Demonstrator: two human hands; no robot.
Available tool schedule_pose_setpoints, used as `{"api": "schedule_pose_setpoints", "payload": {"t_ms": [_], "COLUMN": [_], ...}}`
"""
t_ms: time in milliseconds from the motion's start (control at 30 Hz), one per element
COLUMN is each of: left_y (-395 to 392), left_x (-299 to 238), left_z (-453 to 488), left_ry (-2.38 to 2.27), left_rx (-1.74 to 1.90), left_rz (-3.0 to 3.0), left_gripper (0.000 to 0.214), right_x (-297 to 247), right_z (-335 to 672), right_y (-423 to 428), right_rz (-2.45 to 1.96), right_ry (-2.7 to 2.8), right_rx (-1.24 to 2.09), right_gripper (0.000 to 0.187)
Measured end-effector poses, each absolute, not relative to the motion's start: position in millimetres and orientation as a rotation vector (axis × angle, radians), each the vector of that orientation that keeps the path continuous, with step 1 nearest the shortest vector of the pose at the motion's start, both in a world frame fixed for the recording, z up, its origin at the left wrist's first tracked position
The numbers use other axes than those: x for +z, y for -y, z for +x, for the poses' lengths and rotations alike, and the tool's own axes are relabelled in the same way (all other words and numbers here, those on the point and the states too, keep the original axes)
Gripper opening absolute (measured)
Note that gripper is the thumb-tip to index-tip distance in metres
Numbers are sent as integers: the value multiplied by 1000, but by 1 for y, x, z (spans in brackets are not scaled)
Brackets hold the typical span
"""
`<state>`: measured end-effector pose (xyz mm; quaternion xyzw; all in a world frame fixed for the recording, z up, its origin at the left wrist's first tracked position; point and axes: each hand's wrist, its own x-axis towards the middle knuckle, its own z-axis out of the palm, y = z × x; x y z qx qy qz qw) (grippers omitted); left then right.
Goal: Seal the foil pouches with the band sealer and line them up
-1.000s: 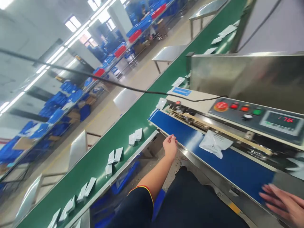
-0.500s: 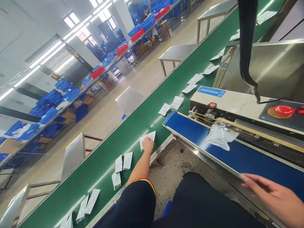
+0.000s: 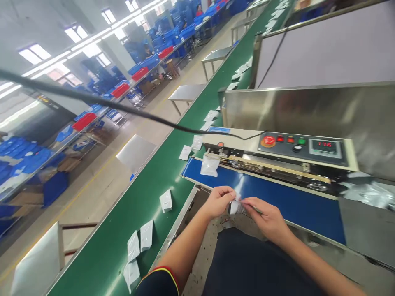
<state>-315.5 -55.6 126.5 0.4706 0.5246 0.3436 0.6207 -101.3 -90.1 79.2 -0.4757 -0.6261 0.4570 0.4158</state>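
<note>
The left hand [image 3: 220,201] has moved from left of the blue belt [image 3: 293,205] to its near edge, where it and the right hand [image 3: 263,216] pinch a small pale packet [image 3: 237,207], leaving neither free, while a white pouch [image 3: 210,165] has shifted toward the belt's left end.

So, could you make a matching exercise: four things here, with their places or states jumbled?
1. Long green conveyor belt
2. Short blue conveyor belt
3. Lit rectangular digital display
4. Small, blurred whitish item

A. Held between the bare left hand and right hand
B. Carries one white pouch
C. Reads 176
D. Carries several white pouches

Pairs: 1-D, 2-B, 3-C, 4-A
</note>
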Motion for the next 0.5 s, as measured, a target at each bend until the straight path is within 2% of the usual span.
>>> {"api": "schedule_pose_setpoints", "payload": {"t_ms": [67, 133, 300, 400, 500], "left_y": [58, 63, 64, 54, 42], "left_x": [108, 87, 46, 32, 21], "left_z": [-259, -206, -96, -48, -12], "left_ry": [-1079, -1045, -1107, -1182, -1300], "left_rx": [848, 839, 685, 589, 594], "left_rz": [924, 878, 1087, 1205, 1148], "left_gripper": [67, 81, 69, 57, 58], "right_x": [70, 60, 33, 19, 9], "right_z": [-61, -21, 60, 97, 127], "right_y": [101, 114, 140, 147, 138], "right_rz": [-1413, -1557, -1736, -1724, -1734], "right_ry": [1283, 984, 472, 259, 133], "right_rx": [1086, 1047, 943, 893, 879], "right_gripper": [52, 60, 66, 62, 54]}}
